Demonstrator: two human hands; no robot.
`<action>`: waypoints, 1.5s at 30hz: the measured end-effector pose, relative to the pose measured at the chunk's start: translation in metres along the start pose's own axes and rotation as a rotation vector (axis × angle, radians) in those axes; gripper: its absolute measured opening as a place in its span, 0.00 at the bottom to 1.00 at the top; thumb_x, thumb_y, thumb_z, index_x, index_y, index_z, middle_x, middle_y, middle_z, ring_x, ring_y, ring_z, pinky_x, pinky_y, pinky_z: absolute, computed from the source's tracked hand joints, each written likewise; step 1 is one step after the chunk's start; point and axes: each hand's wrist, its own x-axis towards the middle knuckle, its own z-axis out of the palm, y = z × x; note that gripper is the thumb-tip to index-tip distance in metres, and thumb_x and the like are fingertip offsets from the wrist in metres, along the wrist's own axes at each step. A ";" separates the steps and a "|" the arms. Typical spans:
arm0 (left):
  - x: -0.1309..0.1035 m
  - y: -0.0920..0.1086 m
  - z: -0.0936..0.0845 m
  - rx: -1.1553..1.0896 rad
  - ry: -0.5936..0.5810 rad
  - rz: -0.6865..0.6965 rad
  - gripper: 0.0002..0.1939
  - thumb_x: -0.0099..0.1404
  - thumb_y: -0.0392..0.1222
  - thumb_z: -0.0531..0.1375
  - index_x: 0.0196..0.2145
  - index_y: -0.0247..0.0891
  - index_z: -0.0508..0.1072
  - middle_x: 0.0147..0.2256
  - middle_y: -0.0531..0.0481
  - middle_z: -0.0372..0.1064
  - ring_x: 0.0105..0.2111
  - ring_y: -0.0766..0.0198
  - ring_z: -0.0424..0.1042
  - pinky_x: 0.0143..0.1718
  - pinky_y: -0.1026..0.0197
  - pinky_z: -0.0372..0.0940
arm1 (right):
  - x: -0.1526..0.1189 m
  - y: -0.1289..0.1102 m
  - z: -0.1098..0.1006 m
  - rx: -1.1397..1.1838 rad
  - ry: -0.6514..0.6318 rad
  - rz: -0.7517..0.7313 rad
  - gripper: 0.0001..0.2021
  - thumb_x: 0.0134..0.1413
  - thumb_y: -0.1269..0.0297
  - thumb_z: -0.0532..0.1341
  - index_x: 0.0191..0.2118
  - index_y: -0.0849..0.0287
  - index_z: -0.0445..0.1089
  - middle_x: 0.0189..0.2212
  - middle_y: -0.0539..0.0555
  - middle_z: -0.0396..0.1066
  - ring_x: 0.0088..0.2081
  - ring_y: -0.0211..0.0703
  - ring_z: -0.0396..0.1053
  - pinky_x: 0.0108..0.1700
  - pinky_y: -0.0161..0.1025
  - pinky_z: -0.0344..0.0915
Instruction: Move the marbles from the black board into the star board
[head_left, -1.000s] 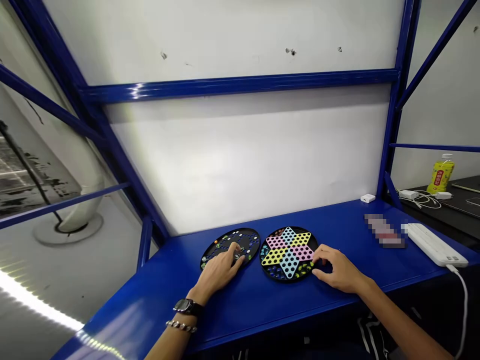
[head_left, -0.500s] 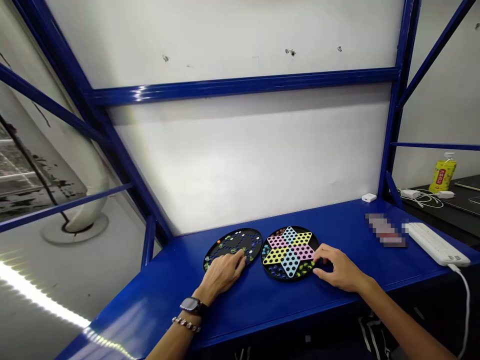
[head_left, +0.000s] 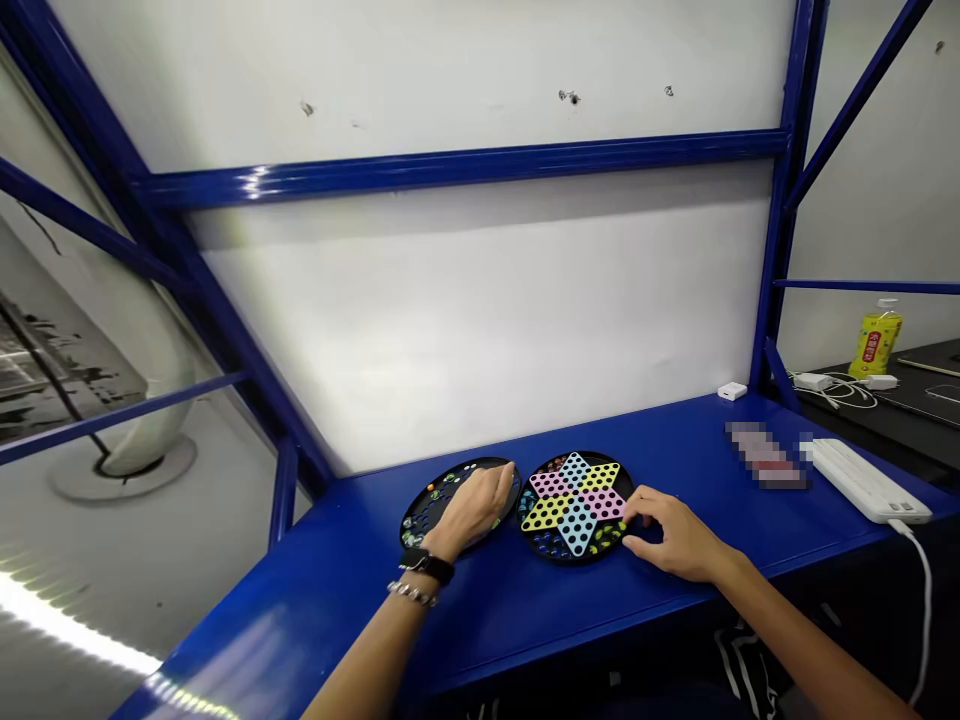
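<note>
The round black tray of loose coloured marbles (head_left: pixel 442 497) lay near the middle of the blue metal bench (head_left: pixel 525 600), just left of the round black board with a pastel six-pointed star of holes (head_left: pixel 574 497); whether the two rims touched could not be told. The left hand (head_left: pixel 474 508), with a dark watch (head_left: pixel 426 565) and a bead bracelet (head_left: pixel 409 593) at its wrist, lay over the tray's right half, fingers curled down among the marbles; whether it pinched one could not be told. The right hand (head_left: pixel 671 535) rested on the bench, its bent fingertips at the board's right rim. A white power strip (head_left: pixel 866 482) lay by the bench's right edge.
</note>
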 end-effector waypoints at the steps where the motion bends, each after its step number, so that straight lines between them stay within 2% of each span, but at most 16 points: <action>1: 0.014 0.012 0.000 0.031 -0.009 0.033 0.27 0.77 0.47 0.36 0.39 0.37 0.72 0.32 0.39 0.73 0.35 0.54 0.72 0.42 0.53 0.64 | 0.000 0.000 0.000 -0.001 0.003 0.000 0.06 0.58 0.60 0.64 0.41 0.52 0.73 0.44 0.52 0.72 0.39 0.43 0.70 0.44 0.41 0.70; 5: 0.071 0.061 0.009 0.049 -0.038 0.064 0.29 0.78 0.49 0.35 0.42 0.36 0.72 0.36 0.37 0.74 0.38 0.53 0.75 0.41 0.54 0.66 | 0.000 0.001 0.000 0.000 0.007 -0.014 0.06 0.57 0.62 0.64 0.41 0.53 0.73 0.44 0.52 0.72 0.39 0.43 0.70 0.44 0.41 0.69; 9: 0.103 0.092 0.028 0.054 -0.057 0.063 0.27 0.78 0.53 0.37 0.45 0.35 0.71 0.37 0.38 0.76 0.38 0.50 0.77 0.39 0.54 0.67 | 0.000 0.002 0.001 0.003 0.010 -0.016 0.06 0.57 0.62 0.64 0.41 0.53 0.73 0.44 0.51 0.72 0.40 0.43 0.70 0.45 0.41 0.69; 14: 0.110 0.102 0.042 0.018 -0.090 0.119 0.22 0.77 0.53 0.44 0.49 0.37 0.70 0.43 0.38 0.77 0.41 0.49 0.77 0.40 0.53 0.68 | 0.001 0.000 0.002 -0.003 0.008 -0.009 0.06 0.57 0.63 0.64 0.41 0.53 0.74 0.43 0.51 0.72 0.39 0.43 0.70 0.44 0.41 0.69; 18: 0.106 0.096 0.037 -0.075 -0.073 0.191 0.20 0.76 0.53 0.46 0.48 0.43 0.73 0.45 0.45 0.77 0.44 0.54 0.77 0.42 0.58 0.68 | 0.002 0.000 0.002 -0.002 0.010 -0.008 0.06 0.57 0.62 0.64 0.41 0.53 0.74 0.43 0.51 0.72 0.39 0.43 0.70 0.44 0.41 0.68; 21: 0.095 0.078 0.025 -0.137 -0.029 0.216 0.22 0.77 0.52 0.44 0.47 0.43 0.74 0.47 0.46 0.76 0.45 0.58 0.76 0.44 0.60 0.68 | 0.002 0.001 0.002 0.002 0.006 -0.005 0.06 0.57 0.62 0.64 0.41 0.53 0.74 0.44 0.51 0.72 0.39 0.43 0.70 0.44 0.40 0.69; 23: 0.082 0.051 0.013 -0.187 0.034 0.190 0.24 0.76 0.52 0.42 0.48 0.42 0.74 0.48 0.45 0.76 0.46 0.58 0.75 0.48 0.59 0.67 | 0.001 0.000 0.002 0.007 -0.001 -0.003 0.06 0.57 0.62 0.64 0.41 0.53 0.74 0.44 0.51 0.72 0.40 0.43 0.70 0.45 0.40 0.69; 26: 0.053 -0.012 -0.006 -0.278 0.149 0.070 0.26 0.75 0.54 0.42 0.46 0.41 0.75 0.48 0.45 0.76 0.49 0.56 0.74 0.54 0.56 0.65 | 0.000 0.000 0.002 0.008 -0.007 0.005 0.06 0.58 0.60 0.64 0.41 0.52 0.73 0.44 0.51 0.72 0.41 0.43 0.70 0.45 0.41 0.69; 28: 0.028 -0.062 -0.015 -0.260 0.177 -0.087 0.26 0.73 0.54 0.42 0.45 0.40 0.75 0.48 0.43 0.77 0.50 0.54 0.74 0.55 0.53 0.65 | -0.001 0.000 0.002 0.006 -0.008 0.010 0.06 0.58 0.60 0.64 0.41 0.52 0.73 0.44 0.51 0.72 0.40 0.43 0.70 0.45 0.41 0.69; 30: 0.003 -0.108 -0.020 -0.212 0.114 -0.237 0.25 0.69 0.54 0.45 0.48 0.39 0.75 0.49 0.43 0.77 0.49 0.52 0.74 0.53 0.53 0.66 | 0.000 0.001 0.002 0.003 -0.009 0.011 0.07 0.58 0.59 0.64 0.41 0.52 0.73 0.44 0.51 0.72 0.41 0.43 0.70 0.45 0.41 0.69; 31: -0.009 -0.126 -0.021 -0.194 0.043 -0.293 0.24 0.67 0.55 0.48 0.47 0.39 0.75 0.47 0.43 0.78 0.48 0.51 0.75 0.51 0.53 0.68 | 0.000 0.002 0.002 0.000 -0.009 0.010 0.07 0.59 0.59 0.64 0.41 0.52 0.73 0.44 0.51 0.72 0.41 0.43 0.70 0.45 0.41 0.69; 33: -0.030 -0.151 -0.021 -0.198 -0.099 -0.325 0.25 0.62 0.59 0.53 0.44 0.40 0.77 0.44 0.45 0.79 0.46 0.50 0.77 0.48 0.55 0.69 | 0.000 0.002 0.002 -0.005 -0.010 0.007 0.07 0.59 0.59 0.64 0.42 0.52 0.73 0.44 0.51 0.72 0.41 0.43 0.70 0.45 0.41 0.69; 35: -0.043 -0.160 -0.020 -0.230 -0.203 -0.308 0.26 0.57 0.62 0.57 0.42 0.42 0.78 0.44 0.46 0.80 0.47 0.50 0.77 0.48 0.56 0.70 | 0.000 0.001 0.001 -0.006 -0.011 0.008 0.07 0.59 0.59 0.64 0.42 0.52 0.73 0.44 0.51 0.72 0.41 0.43 0.70 0.45 0.41 0.69; 38: -0.052 -0.158 -0.021 -0.269 -0.282 -0.302 0.26 0.54 0.64 0.59 0.41 0.43 0.79 0.44 0.46 0.79 0.47 0.50 0.77 0.50 0.55 0.70 | 0.000 -0.001 0.001 -0.005 -0.014 0.018 0.07 0.59 0.59 0.63 0.42 0.52 0.73 0.44 0.51 0.72 0.41 0.43 0.70 0.45 0.41 0.69; 45: -0.050 -0.156 -0.021 -0.292 -0.308 -0.318 0.22 0.52 0.60 0.59 0.35 0.42 0.79 0.38 0.47 0.79 0.42 0.50 0.77 0.45 0.55 0.70 | 0.000 -0.001 0.001 0.003 -0.015 0.015 0.06 0.59 0.59 0.63 0.41 0.51 0.73 0.45 0.51 0.72 0.41 0.43 0.70 0.45 0.41 0.69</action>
